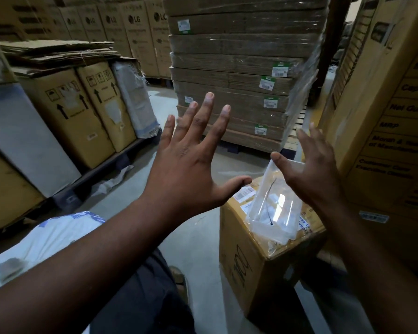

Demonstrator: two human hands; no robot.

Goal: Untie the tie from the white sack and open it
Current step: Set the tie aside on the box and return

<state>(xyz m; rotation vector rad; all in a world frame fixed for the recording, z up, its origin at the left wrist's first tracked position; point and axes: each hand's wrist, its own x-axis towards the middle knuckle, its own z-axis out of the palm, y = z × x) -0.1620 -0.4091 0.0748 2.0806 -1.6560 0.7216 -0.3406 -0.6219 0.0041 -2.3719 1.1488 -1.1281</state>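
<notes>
My left hand (186,160) is raised in the middle of the view, back toward me, fingers spread wide and holding nothing. My right hand (309,169) is raised at the right, also spread and empty. A white sack (46,239) with blue print lies at the lower left, beneath my left forearm, which hides part of it. I cannot see its tie or its mouth. Neither hand touches the sack.
A small cardboard box (258,263) stands on the floor under my right hand, with clear plastic bags (273,208) and a black cable tie on top. A wrapped pallet of flat cartons (234,75) stands ahead. Upright cartons (77,116) line the left, a tall carton (386,131) the right.
</notes>
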